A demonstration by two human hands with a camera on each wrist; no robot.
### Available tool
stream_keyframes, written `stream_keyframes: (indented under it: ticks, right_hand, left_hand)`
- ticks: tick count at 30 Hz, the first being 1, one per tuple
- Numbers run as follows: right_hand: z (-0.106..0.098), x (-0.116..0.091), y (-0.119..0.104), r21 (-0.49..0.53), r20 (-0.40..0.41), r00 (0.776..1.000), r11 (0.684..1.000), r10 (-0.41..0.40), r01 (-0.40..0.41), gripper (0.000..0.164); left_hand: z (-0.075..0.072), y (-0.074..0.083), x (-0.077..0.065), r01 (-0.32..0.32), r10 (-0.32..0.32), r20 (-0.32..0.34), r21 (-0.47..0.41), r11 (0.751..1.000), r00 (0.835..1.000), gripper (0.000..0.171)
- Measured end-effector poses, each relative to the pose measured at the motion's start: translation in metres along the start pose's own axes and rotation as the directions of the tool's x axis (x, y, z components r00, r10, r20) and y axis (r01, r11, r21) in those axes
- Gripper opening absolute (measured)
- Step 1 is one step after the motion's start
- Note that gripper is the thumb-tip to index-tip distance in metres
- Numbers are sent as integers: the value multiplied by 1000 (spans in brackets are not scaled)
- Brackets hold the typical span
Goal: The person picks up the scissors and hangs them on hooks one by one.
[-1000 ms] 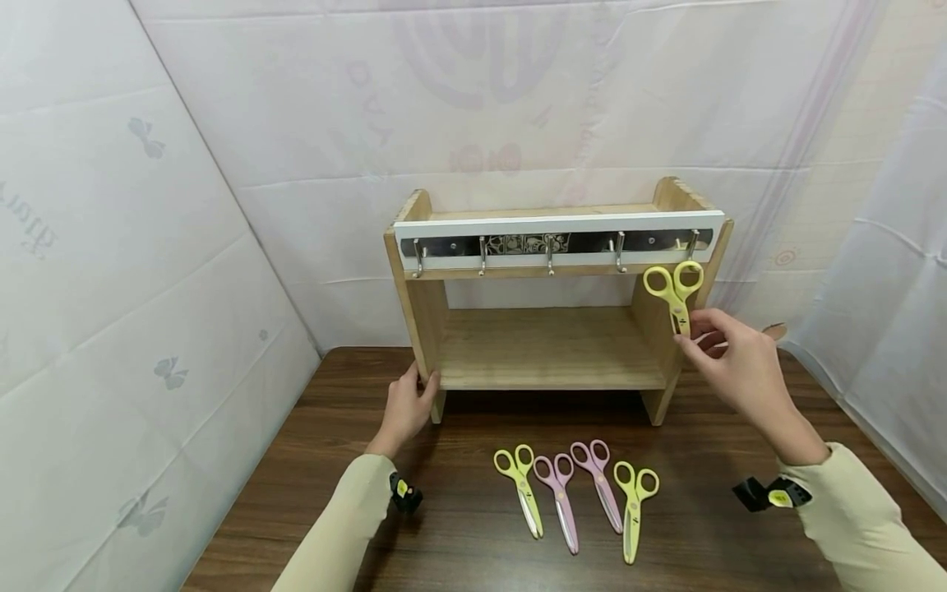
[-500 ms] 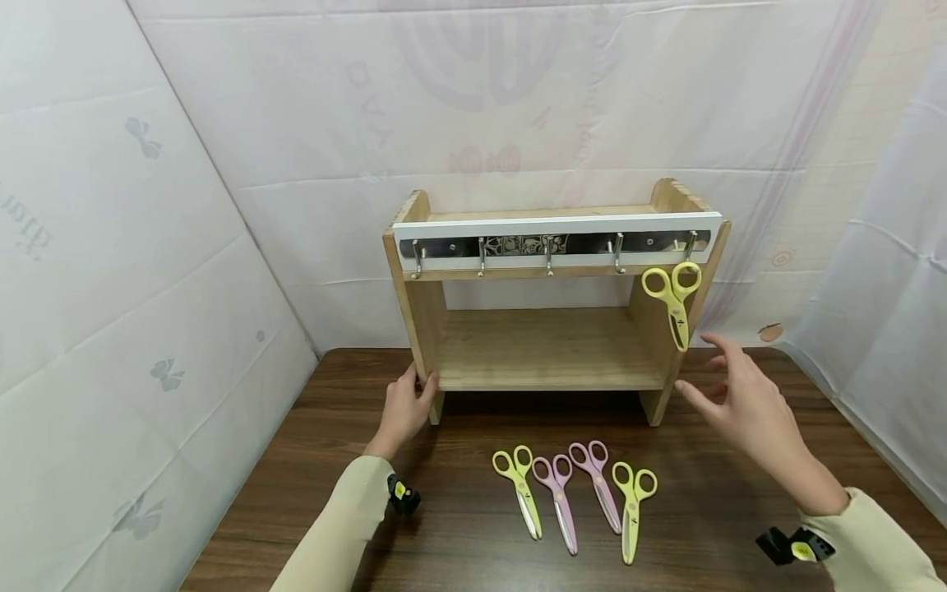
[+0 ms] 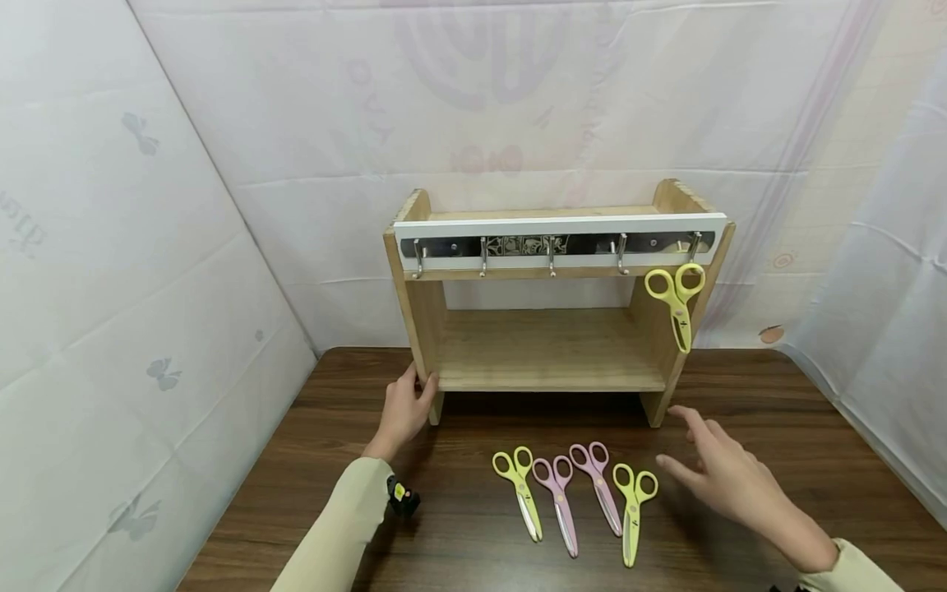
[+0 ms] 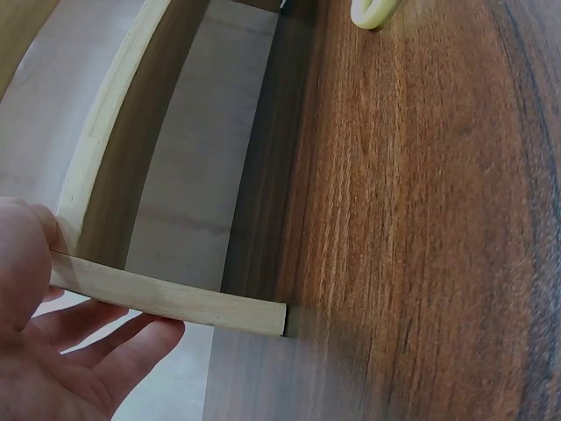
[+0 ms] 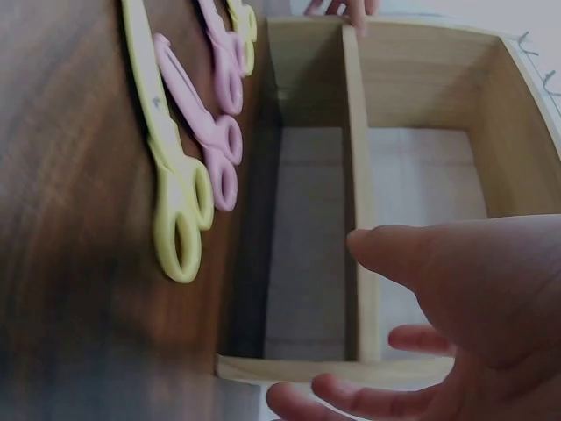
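Observation:
My left hand (image 3: 402, 413) holds the lower left side panel of a small wooden shelf (image 3: 551, 353); in the left wrist view its thumb is at the shelf board's corner and its fingers lie along the panel's outer side. Yellow scissors (image 3: 676, 312) hang by one handle loop from the rightmost hook (image 3: 694, 247). My right hand (image 3: 728, 477), fingers spread and holding nothing, is over the table right of the scissors lying there. These are yellow scissors (image 3: 631, 514) nearest it, two pink scissors (image 3: 560, 501), and another yellow pair (image 3: 523, 492) at the left, handles toward the shelf.
A white rail (image 3: 518, 261) with a metal strip and several hooks runs across the shelf's top front. Left of the hanging scissors, the hooks are bare. The dark wooden table (image 3: 459, 534) ends against white cloth walls (image 3: 333, 107) behind and at both sides.
My right hand has let go of the yellow scissors, which now hang from the rightmost hook, and has moved down toward the table. My left hand has stayed on the shelf.

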State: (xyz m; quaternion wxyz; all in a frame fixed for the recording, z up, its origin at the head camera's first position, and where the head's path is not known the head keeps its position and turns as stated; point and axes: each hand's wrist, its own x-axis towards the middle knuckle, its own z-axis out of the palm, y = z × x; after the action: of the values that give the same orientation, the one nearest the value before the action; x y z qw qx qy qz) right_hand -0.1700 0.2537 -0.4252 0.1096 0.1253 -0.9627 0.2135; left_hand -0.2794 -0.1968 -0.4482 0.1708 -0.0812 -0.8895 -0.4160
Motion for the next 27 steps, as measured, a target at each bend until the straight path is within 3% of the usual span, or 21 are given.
stream_keyframes:
  ticks: [6, 16, 27]
  right_hand:
    - [15, -9, -7, 9, 104, 995, 1000, 7, -8, 64]
    - [32, -20, -21, -6, 254, 967, 1000, 11, -10, 65]
    - [48, -28, -28, -8, 306, 952, 1000, 1, 1, 65]
  left_hand:
    - [-1, 1, 1, -1, 1, -1, 0, 1000, 1000, 37]
    - [0, 0, 0, 9, -9, 7, -3, 1000, 1000, 38]
    - [0, 0, 0, 7, -7, 3, 1, 1000, 1000, 38]
